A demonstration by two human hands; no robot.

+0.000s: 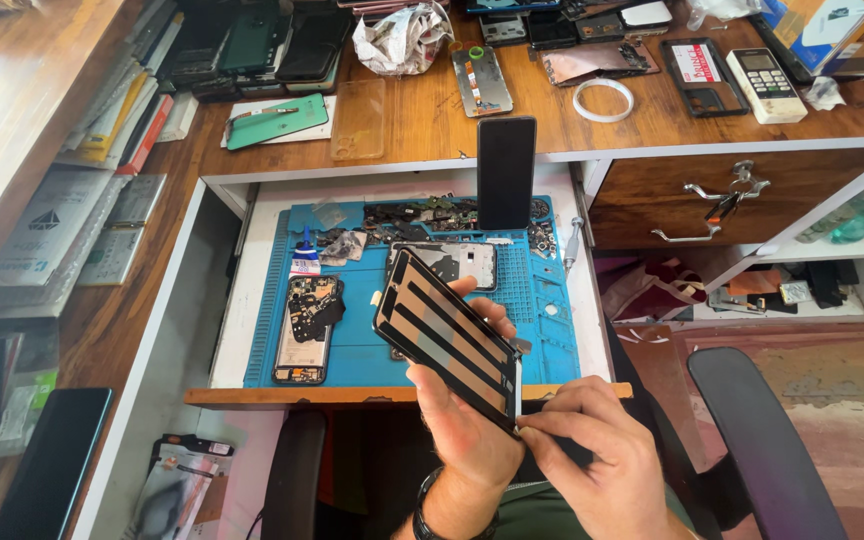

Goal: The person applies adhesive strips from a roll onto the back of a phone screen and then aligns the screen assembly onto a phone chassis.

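Left hand [462, 410] is wrapped around a phone screen panel [447, 335], holding it tilted over the pulled-out drawer. Right hand [592, 445] pinches its lower corner. Underneath I see the blue mat [552, 320] with an opened phone [304, 328] lying on it.

head view: worn on the person's head | faces steeply down and forward over a pulled-out drawer [252, 300] with a blue mat [552, 330] | hands close below the lens | desk top [422, 125] farther off | single view, nothing shared
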